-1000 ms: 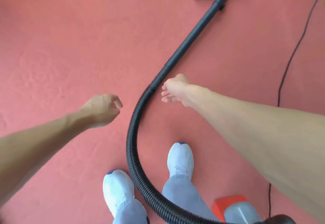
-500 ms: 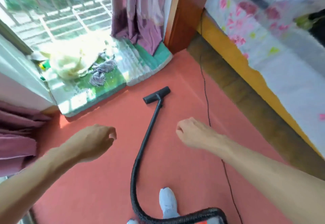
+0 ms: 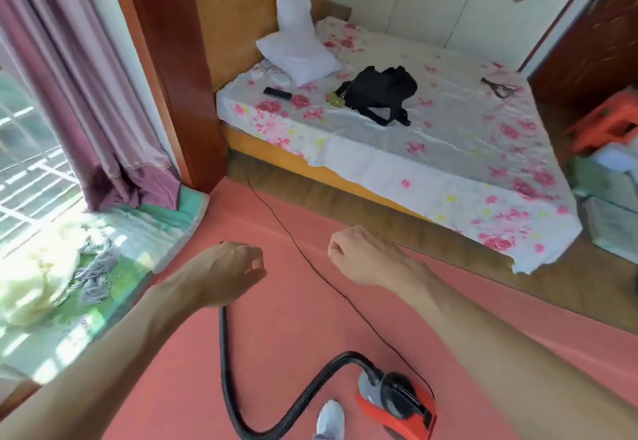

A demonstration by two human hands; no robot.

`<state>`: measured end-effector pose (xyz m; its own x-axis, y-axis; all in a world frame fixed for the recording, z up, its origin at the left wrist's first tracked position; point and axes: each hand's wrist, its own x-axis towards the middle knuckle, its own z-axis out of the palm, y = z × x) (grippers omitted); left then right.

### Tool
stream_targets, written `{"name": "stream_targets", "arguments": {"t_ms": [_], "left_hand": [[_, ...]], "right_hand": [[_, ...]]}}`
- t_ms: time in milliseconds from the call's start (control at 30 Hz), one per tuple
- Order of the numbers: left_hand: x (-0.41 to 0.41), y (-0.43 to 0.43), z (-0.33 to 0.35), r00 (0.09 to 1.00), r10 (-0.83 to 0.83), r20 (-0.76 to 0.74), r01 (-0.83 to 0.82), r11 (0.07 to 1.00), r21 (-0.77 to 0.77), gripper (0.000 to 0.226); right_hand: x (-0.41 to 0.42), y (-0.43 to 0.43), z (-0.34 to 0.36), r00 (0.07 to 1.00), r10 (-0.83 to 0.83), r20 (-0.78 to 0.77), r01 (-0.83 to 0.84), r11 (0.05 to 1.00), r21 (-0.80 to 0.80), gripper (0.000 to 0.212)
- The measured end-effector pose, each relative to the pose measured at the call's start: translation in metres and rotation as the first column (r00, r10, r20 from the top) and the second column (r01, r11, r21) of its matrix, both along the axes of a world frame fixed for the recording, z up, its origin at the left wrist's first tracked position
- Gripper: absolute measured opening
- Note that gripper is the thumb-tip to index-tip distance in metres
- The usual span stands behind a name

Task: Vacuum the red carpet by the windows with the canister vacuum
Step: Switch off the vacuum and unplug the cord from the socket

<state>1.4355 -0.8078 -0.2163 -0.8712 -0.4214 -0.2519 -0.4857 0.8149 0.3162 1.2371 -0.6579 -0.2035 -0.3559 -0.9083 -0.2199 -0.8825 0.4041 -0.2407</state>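
Observation:
The red and grey canister vacuum (image 3: 397,401) sits on the red carpet (image 3: 293,343) at the bottom, beside my white shoe (image 3: 329,417). Its black ribbed hose (image 3: 276,420) loops left and runs up the carpet until it disappears behind my left hand (image 3: 231,272); the wand and floor head are hidden there. My left hand hovers above the carpet with curled fingers, thumb near the index finger, holding nothing. My right hand (image 3: 360,256) is a fist in the air, also holding nothing. The thin black power cord (image 3: 310,267) runs between the two hands.
A bed with a floral sheet (image 3: 448,170) holds a white pillow (image 3: 298,49) and a black bag (image 3: 379,92). A strip of wooden floor (image 3: 431,232) borders the carpet. A green mat (image 3: 138,232), purple curtain (image 3: 86,94) and wooden post (image 3: 172,60) stand at the left window.
The view has lifted from the floor to the bed and window. Both hands stay empty; the right has curled into a fist. The floor head has passed out of sight behind my left arm.

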Motion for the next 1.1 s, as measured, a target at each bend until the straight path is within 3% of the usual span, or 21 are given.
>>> {"name": "stream_targets", "arguments": {"t_ms": [300, 567, 700, 900, 1100], "left_hand": [[-0.106, 0.126, 0.039, 0.956, -0.289, 0.047, 0.289, 0.957, 0.007, 0.016], [-0.180, 0.266, 0.023, 0.914, -0.389, 0.117, 0.384, 0.921, 0.062, 0.013], [-0.217, 0.341, 0.007, 0.883, -0.447, 0.140, 0.440, 0.894, 0.080, 0.023], [-0.252, 0.409, -0.028, 0.820, -0.525, 0.227, 0.538, 0.843, 0.006, 0.029], [-0.289, 0.394, -0.078, 0.764, -0.554, 0.332, 0.586, 0.810, 0.003, 0.029]], "right_hand": [[-0.041, 0.196, 0.020, 0.959, -0.284, 0.022, 0.281, 0.956, 0.086, 0.025], [-0.082, 0.366, -0.005, 0.885, -0.460, 0.072, 0.448, 0.884, 0.133, 0.030], [-0.106, 0.441, -0.014, 0.867, -0.497, 0.041, 0.485, 0.859, 0.165, 0.028], [-0.140, 0.498, -0.036, 0.844, -0.534, 0.041, 0.511, 0.827, 0.235, 0.032], [-0.165, 0.498, -0.094, 0.780, -0.617, 0.104, 0.559, 0.761, 0.329, 0.027]]}}
